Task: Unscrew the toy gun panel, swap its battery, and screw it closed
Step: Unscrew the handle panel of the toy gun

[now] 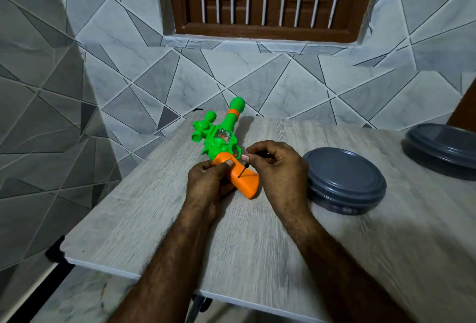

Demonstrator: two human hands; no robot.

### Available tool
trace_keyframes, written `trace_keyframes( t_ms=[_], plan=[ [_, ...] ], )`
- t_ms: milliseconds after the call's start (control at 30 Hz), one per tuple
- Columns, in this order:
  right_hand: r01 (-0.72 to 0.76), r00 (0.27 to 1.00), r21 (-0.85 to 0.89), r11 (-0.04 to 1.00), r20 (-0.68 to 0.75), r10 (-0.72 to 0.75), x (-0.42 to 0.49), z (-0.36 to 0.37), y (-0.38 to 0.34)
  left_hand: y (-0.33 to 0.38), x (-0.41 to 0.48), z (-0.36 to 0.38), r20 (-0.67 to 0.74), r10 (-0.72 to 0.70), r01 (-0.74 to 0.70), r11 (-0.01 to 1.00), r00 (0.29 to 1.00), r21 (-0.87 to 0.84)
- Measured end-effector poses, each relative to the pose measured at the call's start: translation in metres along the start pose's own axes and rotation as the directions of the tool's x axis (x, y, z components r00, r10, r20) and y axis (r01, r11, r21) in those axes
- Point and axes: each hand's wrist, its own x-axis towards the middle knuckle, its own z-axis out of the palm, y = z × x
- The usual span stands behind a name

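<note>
Grey wood-grain surface (154, 219) fills the centre and lower frame. Round grey tub (345, 181) sits mid-right, second tub (443, 152) at the right edge. Green-orange gun (219, 139) lies on the surface at centre frame, muzzle toward the top, orange grip toward the bottom. Left hand (206, 181) grips the orange grip, thumb on top. Right hand (275, 168) pinches a thin dark screwdriver (243, 170), tip on the grip.

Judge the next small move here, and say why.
Probably turn the screwdriver in place: its tip sits on the orange grip of the toy gun, the right hand pinches it, and the left hand holds the grip steady. Whether loosening or tightening, I cannot tell.
</note>
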Motion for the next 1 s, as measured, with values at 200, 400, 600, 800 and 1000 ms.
trace_keyframes(
  t_ms=[200,400,600,800,1000],
  plan=[
    [-0.093,0.995,0.014,0.996,0.022,0.093,0.0042,0.0015,0.0052,-0.0002,-0.0001,-0.0003,-0.005,0.000,0.000,1.000,1.000,0.000],
    [-0.003,0.999,0.004,1.000,-0.033,0.004,0.0000,0.0040,0.0047,-0.0002,-0.0013,0.0007,0.004,-0.003,0.003,1.000,1.000,0.006],
    [-0.113,0.993,0.074,0.991,0.024,0.111,0.0036,0.0044,0.0066,0.0003,-0.0006,0.0003,-0.010,-0.004,0.004,1.000,1.000,0.004],
    [-0.046,0.999,0.013,0.999,0.005,0.046,0.0008,0.0042,0.0032,0.0000,-0.0012,0.0006,0.007,-0.011,0.011,1.000,1.000,-0.007],
    [-0.131,0.991,0.081,0.988,0.030,0.129,0.0011,0.0029,-0.0032,0.0000,-0.0010,0.0001,-0.004,-0.003,0.003,1.000,1.000,0.000]
  ],
)
